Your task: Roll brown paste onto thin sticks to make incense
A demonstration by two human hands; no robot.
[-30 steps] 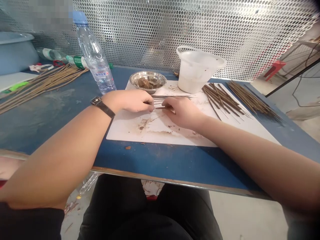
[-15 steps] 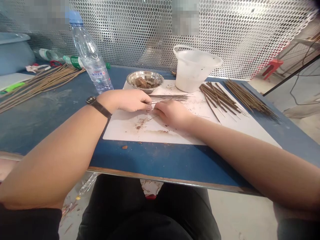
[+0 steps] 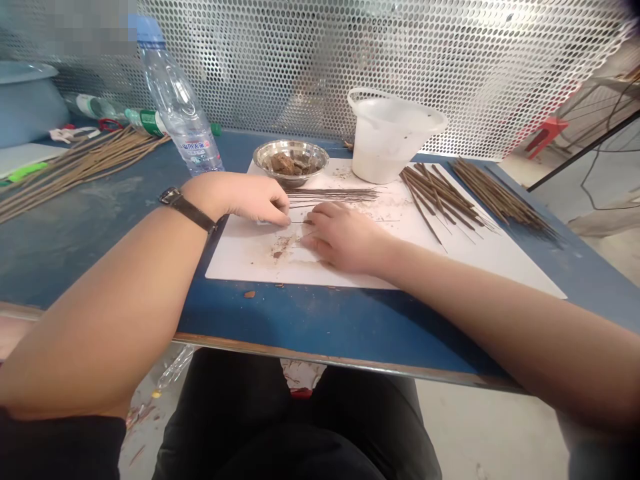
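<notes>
My left hand (image 3: 250,198) is closed in a pinch at the left end of a thin stick (image 3: 296,222), low over the white board (image 3: 260,257). My right hand (image 3: 345,237) lies on the board with its bent fingers over the same stick, whose other end shows past the knuckles. A little dark brown stuff shows at the right fingertips. Just behind both hands is a row of bare thin sticks (image 3: 345,195). Behind my left hand stands a metal bowl (image 3: 291,144) with brown clay-like lumps (image 3: 287,165).
A white plastic bucket (image 3: 387,143) stands at the board's back edge. Coated brown sticks (image 3: 443,193) and another bundle (image 3: 503,197) lie right. A water bottle (image 3: 183,107), long brown sticks (image 3: 85,163) and a blue basin (image 3: 27,103) are left. Perforated metal (image 3: 300,73) rises behind.
My left hand has shifted left, away from my right hand, so the gap between them is wider. My right hand has come slightly nearer, its fingers more spread over the stick.
</notes>
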